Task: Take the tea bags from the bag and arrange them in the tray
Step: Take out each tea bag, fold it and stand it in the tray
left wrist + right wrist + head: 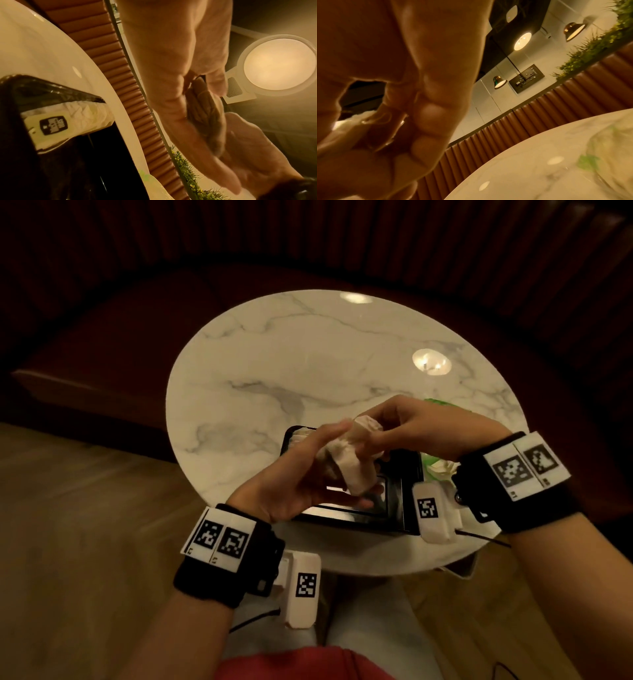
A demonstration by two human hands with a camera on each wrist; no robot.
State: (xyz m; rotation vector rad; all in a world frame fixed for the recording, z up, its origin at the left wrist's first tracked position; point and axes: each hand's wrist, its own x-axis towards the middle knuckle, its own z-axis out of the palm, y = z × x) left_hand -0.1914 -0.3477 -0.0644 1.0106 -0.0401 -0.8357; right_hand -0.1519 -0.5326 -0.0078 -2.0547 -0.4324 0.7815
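marble table [308, 364], brown ribbed bench [573, 94], wall lamps [500, 82]

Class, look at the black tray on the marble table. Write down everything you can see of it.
The glossy black rectangular tray sits at the near edge of the round white marble table. It looks like lacquer or plastic, with raised walls and an inner divider. White tea bags, one with a dark-printed paper tag, lie at its far end. Both hands hover above it, hiding its middle; whether they touch it cannot be told.
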